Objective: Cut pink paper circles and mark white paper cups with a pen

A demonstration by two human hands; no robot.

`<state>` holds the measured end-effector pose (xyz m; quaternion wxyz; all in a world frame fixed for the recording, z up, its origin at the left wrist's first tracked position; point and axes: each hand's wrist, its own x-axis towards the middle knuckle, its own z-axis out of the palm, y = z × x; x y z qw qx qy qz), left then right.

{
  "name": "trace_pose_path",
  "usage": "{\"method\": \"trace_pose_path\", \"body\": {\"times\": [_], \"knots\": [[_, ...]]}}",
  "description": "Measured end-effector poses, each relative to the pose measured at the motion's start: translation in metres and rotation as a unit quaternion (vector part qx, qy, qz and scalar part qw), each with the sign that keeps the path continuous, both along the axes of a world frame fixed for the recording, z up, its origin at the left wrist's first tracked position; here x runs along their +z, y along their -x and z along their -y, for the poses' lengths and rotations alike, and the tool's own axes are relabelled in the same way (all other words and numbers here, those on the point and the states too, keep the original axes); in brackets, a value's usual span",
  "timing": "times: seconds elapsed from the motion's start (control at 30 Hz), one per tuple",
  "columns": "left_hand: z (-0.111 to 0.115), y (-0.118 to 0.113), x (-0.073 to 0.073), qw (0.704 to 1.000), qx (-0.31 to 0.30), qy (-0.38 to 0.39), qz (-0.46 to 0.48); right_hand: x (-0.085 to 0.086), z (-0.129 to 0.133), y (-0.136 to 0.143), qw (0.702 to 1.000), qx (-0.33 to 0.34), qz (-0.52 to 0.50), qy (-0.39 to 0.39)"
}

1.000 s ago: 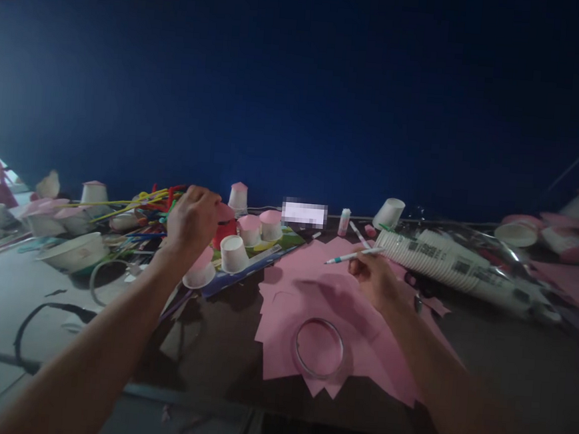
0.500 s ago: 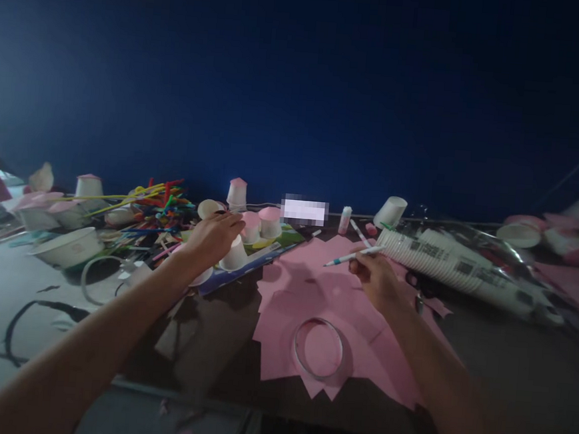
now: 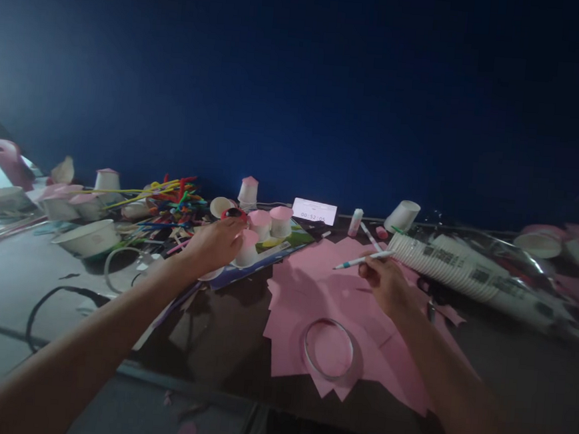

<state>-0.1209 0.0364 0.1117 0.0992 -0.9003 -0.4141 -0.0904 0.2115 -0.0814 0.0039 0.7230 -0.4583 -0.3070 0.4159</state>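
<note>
My right hand is closed around a white pen with a teal band, its tip pointing left over the pink paper. A round ring lies on the paper's near part. My left hand reaches among white cups, right by a red and black round object. Its fingers point forward and right; whether they grip anything is hard to make out. Cups with pink tops stand just right of that hand.
Stacked paper cups in clear plastic lie to the right. A glue stick, another pen and a tipped cup are at the back. Colourful pipe cleaners, a white bowl and a cable are on the left.
The view has shifted, so most things appear farther right. The red and black object beside my left hand now shows more clearly. My right hand still holds the pen.
</note>
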Motion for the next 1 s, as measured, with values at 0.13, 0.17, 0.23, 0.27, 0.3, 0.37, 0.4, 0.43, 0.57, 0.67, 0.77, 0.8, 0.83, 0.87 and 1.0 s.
{"method": "trace_pose_path", "body": {"times": [0.13, 0.17, 0.23, 0.27, 0.3, 0.37, 0.4, 0.43, 0.57, 0.67, 0.77, 0.8, 0.83, 0.87, 1.0], "knots": [[-0.007, 0.000, -0.008, 0.998, -0.062, -0.008, -0.014, 0.000, 0.000, 0.000, 1.000, -0.008, 0.008, 0.009], [-0.008, 0.000, -0.009, 0.998, -0.067, -0.008, -0.018, 0.000, 0.000, 0.000, 1.000, -0.009, 0.011, 0.012], [-0.009, 0.000, -0.010, 0.997, -0.069, -0.010, -0.018, 0.001, 0.000, 0.000, 1.000, -0.009, 0.016, 0.017], [-0.010, -0.001, -0.009, 0.998, -0.064, -0.007, -0.010, 0.001, 0.000, 0.000, 1.000, -0.010, 0.018, 0.019], [-0.010, -0.001, -0.008, 0.998, -0.056, -0.001, 0.003, 0.001, 0.000, 0.000, 1.000, -0.011, 0.019, 0.020], [-0.013, -0.003, -0.006, 0.999, -0.029, 0.026, 0.028, 0.002, 0.000, 0.000, 0.999, -0.014, 0.022, 0.021], [-0.015, -0.003, -0.005, 0.998, -0.009, 0.046, 0.034, 0.002, 0.000, 0.000, 0.999, -0.015, 0.023, 0.021], [-0.017, -0.003, -0.004, 0.997, 0.011, 0.066, 0.034, 0.002, 0.000, 0.001, 0.999, -0.015, 0.023, 0.021], [-0.024, -0.003, 0.000, 0.992, 0.058, 0.114, 0.017, 0.003, 0.001, 0.001, 0.999, -0.013, 0.025, 0.023], [-0.025, -0.003, 0.006, 0.988, 0.034, 0.149, 0.022, 0.003, 0.001, 0.001, 0.999, -0.018, 0.034, 0.026], [-0.023, -0.006, 0.012, 0.982, 0.022, 0.183, 0.028, 0.001, 0.001, 0.000, 0.999, -0.017, 0.036, 0.027], [-0.023, -0.007, 0.014, 0.982, 0.023, 0.185, 0.026, 0.001, 0.000, -0.001, 0.999, -0.016, 0.032, 0.026], [-0.023, -0.007, 0.015, 0.983, 0.025, 0.180, 0.023, 0.000, 0.000, -0.001, 0.999, -0.015, 0.027, 0.026], [-0.023, -0.008, 0.016, 0.985, 0.025, 0.171, 0.019, 0.000, 0.000, -0.001, 0.999, -0.015, 0.021, 0.025], [-0.023, -0.008, 0.015, 0.991, 0.016, 0.132, 0.011, 0.000, -0.001, -0.002, 0.999, -0.016, 0.023, 0.018]]}}
